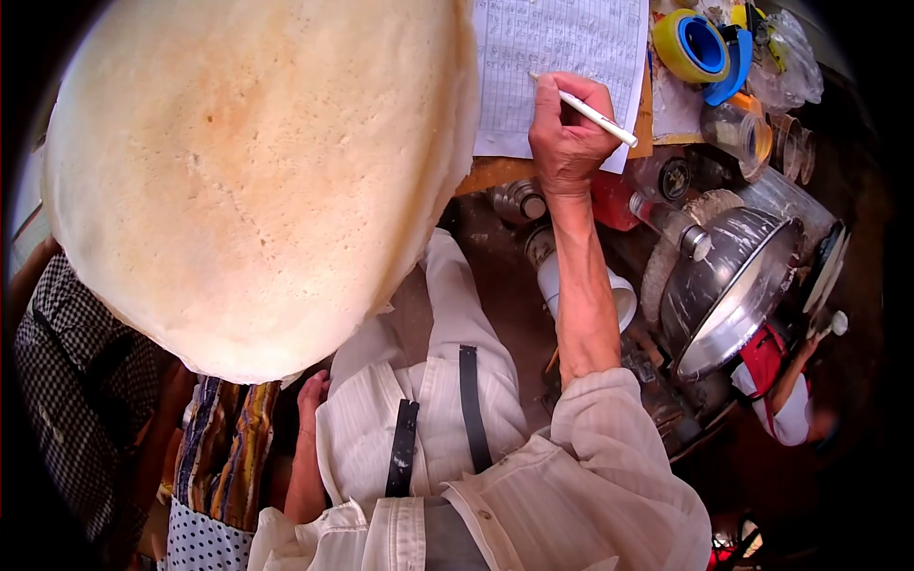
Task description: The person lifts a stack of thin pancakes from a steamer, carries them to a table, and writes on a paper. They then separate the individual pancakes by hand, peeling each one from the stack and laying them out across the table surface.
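shirt (533,476): white, faint vertical stripes, buttoned front | sleeves: pushed up past elbows, forearms bare | straps (468,404): two dark, down the chest | hands: no gloves

Pen (595,116) smooth white plastic; sheet (562,57) matt paper (ruled); bowl (728,285) glossy metal.

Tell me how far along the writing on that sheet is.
The ruled sheet already carries faint entries across most of the rows that show. The right hand holds a white pen over its lower part, tip on the paper. Bare paper remains along the bottom edge. The left hand hangs low, empty as far as I can tell.
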The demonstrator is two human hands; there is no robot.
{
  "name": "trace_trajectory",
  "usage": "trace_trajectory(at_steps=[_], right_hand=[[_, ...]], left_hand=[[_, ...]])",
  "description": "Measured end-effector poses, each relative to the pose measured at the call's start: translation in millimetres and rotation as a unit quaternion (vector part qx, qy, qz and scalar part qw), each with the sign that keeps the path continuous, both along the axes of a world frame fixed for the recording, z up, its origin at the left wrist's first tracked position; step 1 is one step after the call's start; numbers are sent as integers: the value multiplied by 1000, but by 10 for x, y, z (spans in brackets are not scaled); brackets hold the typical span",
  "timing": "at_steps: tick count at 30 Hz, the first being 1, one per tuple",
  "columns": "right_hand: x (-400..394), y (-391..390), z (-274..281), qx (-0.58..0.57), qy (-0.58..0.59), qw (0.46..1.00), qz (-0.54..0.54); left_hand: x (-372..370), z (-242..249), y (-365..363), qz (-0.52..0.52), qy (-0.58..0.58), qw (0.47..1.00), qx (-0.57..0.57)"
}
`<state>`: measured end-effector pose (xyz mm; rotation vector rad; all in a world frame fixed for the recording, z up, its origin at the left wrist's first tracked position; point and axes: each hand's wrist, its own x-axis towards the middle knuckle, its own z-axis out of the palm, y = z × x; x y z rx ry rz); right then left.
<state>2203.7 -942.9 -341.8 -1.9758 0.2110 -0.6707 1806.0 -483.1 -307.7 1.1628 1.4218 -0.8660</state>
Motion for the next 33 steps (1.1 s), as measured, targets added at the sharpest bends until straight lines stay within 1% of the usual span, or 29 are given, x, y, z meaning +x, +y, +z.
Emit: trace_trajectory(at_steps=[1,4,7,10,16,19,22,23,25,26,27,28,29,30,32,33], right_hand=[[16,-8,0,-19,-3,1000,6],[-13,10,32,65,8,998,-19],[28,-3,-40,10,-1,999,-33],[31,-9,-22,-9,7,1000,-25],[23,-7,33,-22,9,1000,-9],[27,-3,2,-20,10,999,-35],[29,10,37,-1,22,999,-35],[23,3,40,21,29,999,-28],[3,-12,50,67,41,997,-14],[11,-9,111,143,40,989,-24],[39,-10,227,218,38,975,-35],[74,-28,327,290,35,955,-44],[136,-74,372,334,17,942,-33],[208,-112,464,379,32,924,-32],[316,-248,577,254,142,957,-4],[391,-326,684,109,236,965,33]], left_hand=[[-18,-12,18,1,0,1000,4],[32,-6,-23,1,3,1000,11],[44,7,-27,-12,5,1000,21],[43,-32,-31,-13,4,1000,24],[148,21,-106,11,-5,1000,11],[222,66,-152,7,-5,1000,14],[271,64,-178,1,-3,1000,16],[281,61,-183,-1,-2,1000,17],[116,-111,-35,12,-1,1000,20],[42,-158,36,19,-1,1000,22],[381,-7,-141,16,20,997,66],[486,26,-98,10,-2,999,52],[691,101,-128,24,-45,997,59],[914,167,-155,39,-88,993,68],[1263,156,-25,116,-177,975,70],[1503,207,-62,124,-247,959,69]])
